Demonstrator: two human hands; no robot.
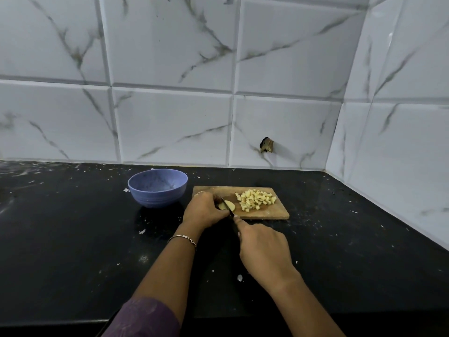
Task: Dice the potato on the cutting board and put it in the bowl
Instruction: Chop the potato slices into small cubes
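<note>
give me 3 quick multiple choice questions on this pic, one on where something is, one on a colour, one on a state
1. Where does the bowl stand, taken from the cutting board?
A. to its left, on the counter
B. to its right
C. on top of it

2. What colour is the bowl?
A. red
B. blue
C. green

3. What does the right hand hold?
A. nothing
B. a spoon
C. a knife

Answers:
1 A: the bowl sits on the black counter, just off the board's left edge.
2 B: its wall and inside are both blue.
3 C: the right hand's fingers curl round the handle, and the blade is set against the potato piece that the left hand holds, with the diced potato heaped further right on the board.
</note>
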